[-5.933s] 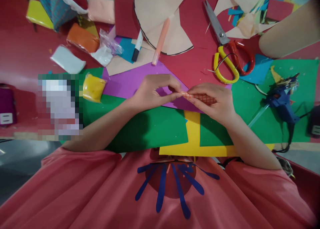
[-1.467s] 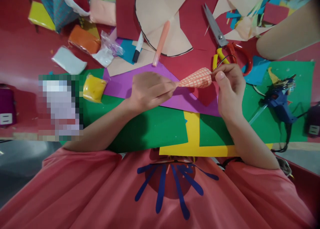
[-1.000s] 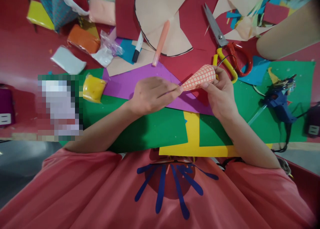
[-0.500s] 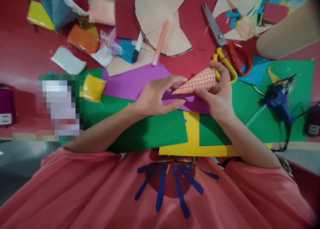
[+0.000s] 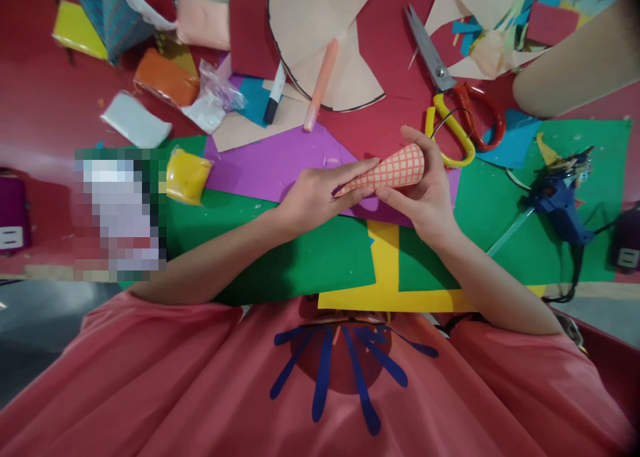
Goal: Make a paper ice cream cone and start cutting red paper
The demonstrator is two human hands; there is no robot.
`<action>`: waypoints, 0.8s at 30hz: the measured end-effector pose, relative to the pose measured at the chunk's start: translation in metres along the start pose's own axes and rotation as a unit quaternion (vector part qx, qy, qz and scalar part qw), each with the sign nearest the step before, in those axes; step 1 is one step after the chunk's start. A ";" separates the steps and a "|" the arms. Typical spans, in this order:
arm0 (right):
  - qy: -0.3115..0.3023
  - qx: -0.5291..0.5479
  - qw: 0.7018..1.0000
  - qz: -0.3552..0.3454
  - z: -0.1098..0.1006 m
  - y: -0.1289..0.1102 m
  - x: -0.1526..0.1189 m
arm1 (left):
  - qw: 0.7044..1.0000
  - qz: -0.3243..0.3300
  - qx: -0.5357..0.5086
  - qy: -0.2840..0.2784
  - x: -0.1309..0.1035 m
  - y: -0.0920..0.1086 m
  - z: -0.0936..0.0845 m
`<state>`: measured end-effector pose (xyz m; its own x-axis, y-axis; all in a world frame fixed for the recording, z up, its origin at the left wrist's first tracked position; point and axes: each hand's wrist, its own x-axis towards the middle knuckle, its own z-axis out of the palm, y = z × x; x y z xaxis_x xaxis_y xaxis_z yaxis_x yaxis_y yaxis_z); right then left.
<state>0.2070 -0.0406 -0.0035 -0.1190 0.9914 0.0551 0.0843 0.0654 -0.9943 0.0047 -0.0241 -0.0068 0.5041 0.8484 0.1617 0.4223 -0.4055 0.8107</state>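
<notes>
The checked cone (image 5: 400,168) lay between the person's two hands, just above the purple sheet (image 5: 270,164), its point towards the left. The left hand (image 5: 311,196) was part-closed, fingers and thumb flat along either side of the narrow end. The right hand (image 5: 429,194) curved loosely round the wide end, thumb against the near side, other fingers partly hidden. To me the cone looked flimsy: too firm a squeeze could have creased its tip, and a slack right hold might have let it unroll, though I couldn't make out any seam. The scissors (image 5: 444,80), close beyond, risked a knock.
</notes>
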 end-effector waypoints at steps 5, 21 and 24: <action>-0.002 0.011 1.000 0.025 -0.001 -0.003 0.001 | 1.000 0.012 0.014 0.001 0.000 -0.002 0.001; 0.030 0.102 0.993 0.051 -0.005 0.001 0.006 | 0.991 0.079 0.017 0.102 0.002 0.006 -0.005; 0.029 0.087 0.995 0.046 -0.006 0.004 0.006 | 0.993 0.047 0.025 0.105 0.002 0.008 -0.006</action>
<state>0.2125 -0.0334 -0.0067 -0.0616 0.9974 -0.0363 -0.0804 -0.0412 -0.9959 0.0047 -0.0235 0.0030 0.3775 0.8559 0.3535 0.4196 -0.4984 0.7586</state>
